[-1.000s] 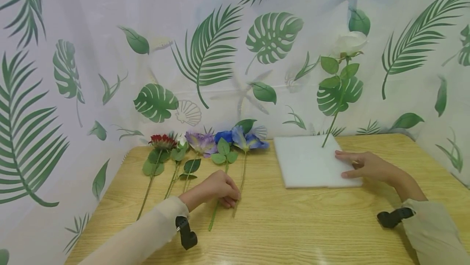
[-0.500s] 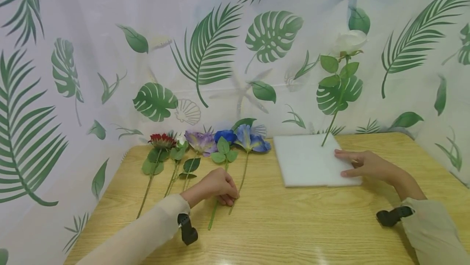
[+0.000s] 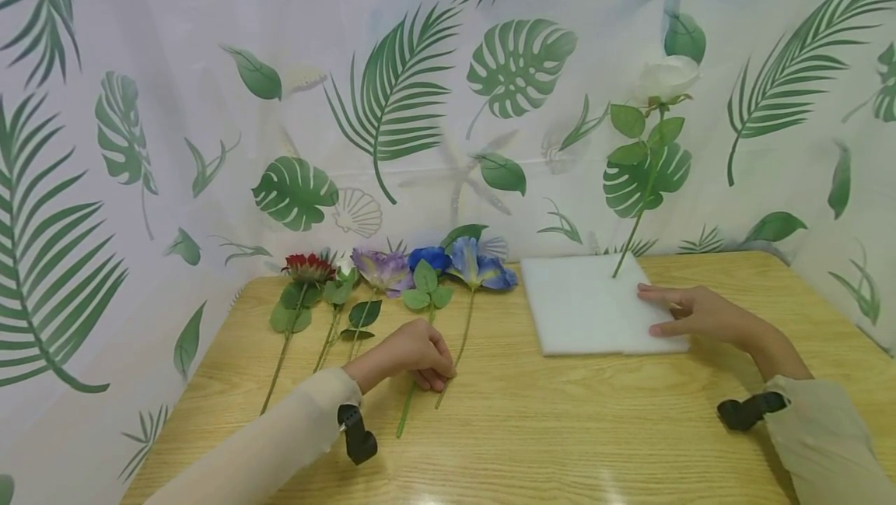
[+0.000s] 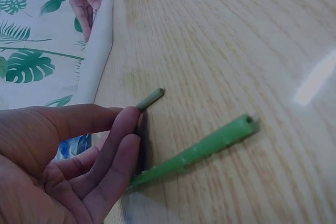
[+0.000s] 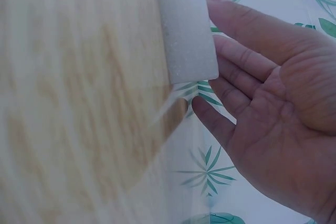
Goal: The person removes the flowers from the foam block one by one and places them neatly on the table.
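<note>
My left hand [image 3: 414,355] pinches the thin stem of a light blue artificial flower [image 3: 476,265] between thumb and fingers, near its lower end. In the left wrist view, the cut tip of that stem [image 4: 152,98] pokes out past the fingertips. Just below lies the thicker green stem [image 4: 205,148] of a dark blue rose [image 3: 429,259]. My right hand [image 3: 707,320] rests at the right edge of a white foam board [image 3: 581,314], fingers extended along its top and side. A white rose [image 3: 668,78] stands in the board, leaning slightly right.
Left of my left hand lie a red flower [image 3: 308,268], a small white flower [image 3: 345,265] and a purple flower [image 3: 383,270], stems toward me. All are on a wooden table [image 3: 560,427]. A leaf-printed curtain [image 3: 420,100] hangs behind.
The light blue flower's stem end has shifted a little left and away from me with my left hand, while its bloom moved slightly right. My right hand stays on the board.
</note>
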A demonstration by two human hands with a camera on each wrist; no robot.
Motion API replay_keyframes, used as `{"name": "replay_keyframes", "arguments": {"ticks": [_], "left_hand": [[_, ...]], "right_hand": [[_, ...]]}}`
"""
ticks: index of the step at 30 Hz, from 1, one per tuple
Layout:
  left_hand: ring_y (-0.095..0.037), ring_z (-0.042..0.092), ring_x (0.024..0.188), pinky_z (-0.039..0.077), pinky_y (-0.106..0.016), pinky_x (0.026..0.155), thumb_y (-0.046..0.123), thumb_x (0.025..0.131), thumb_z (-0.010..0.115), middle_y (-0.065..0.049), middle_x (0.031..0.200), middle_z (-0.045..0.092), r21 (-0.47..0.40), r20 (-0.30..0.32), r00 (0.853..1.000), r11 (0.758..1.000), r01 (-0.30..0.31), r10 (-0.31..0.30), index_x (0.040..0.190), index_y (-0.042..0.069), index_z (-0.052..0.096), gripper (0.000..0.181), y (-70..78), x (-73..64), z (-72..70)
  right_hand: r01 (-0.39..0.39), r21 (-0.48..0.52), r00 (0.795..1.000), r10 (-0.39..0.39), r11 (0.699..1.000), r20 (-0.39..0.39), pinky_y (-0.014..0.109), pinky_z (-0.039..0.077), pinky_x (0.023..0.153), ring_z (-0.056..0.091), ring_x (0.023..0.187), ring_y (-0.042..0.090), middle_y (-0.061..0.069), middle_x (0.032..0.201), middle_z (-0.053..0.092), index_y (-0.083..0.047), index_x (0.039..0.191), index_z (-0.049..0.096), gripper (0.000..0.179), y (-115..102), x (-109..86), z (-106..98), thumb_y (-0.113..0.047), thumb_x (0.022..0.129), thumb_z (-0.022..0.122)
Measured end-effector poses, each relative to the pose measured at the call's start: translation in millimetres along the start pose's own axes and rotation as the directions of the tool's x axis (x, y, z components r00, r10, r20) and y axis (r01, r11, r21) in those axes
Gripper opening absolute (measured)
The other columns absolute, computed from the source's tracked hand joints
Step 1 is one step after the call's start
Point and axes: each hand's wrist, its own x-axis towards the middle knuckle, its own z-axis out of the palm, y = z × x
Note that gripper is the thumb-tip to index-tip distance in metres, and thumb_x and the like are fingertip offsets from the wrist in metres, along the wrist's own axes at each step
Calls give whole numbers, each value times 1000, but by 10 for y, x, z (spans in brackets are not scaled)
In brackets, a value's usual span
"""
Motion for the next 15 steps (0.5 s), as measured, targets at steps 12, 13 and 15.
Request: {"name": "replay_keyframes", "arguments": {"ticks": [12,13,15], "left_hand": [[-18,73,63,64,-35,64,6,87,79,-13,76,76,-43,19,1000,999,-18,19,96,-1,72,13,-15,-33,-38],[-18,73,64,64,-36,64,6,88,79,-13,77,76,-47,22,1000,999,-20,21,97,-1,71,13,-15,-37,-42],[-19,73,64,64,-36,64,6,88,79,-13,77,76,-57,27,999,998,-19,21,99,-1,71,16,-17,-41,-53]], "right_hand": [[-15,1,1000,15,1000,8,3,39,91,35,144,49,20,158,40,-3,148,52,70,-12,9,10,-29,89,79],[-13,0,1000,13,1000,9,3,38,91,35,144,49,20,158,40,-3,148,52,70,-14,8,9,-29,89,79],[-15,0,1000,15,1000,10,3,38,91,35,144,49,19,158,40,-3,148,52,70,-15,5,7,-30,89,79]]}}
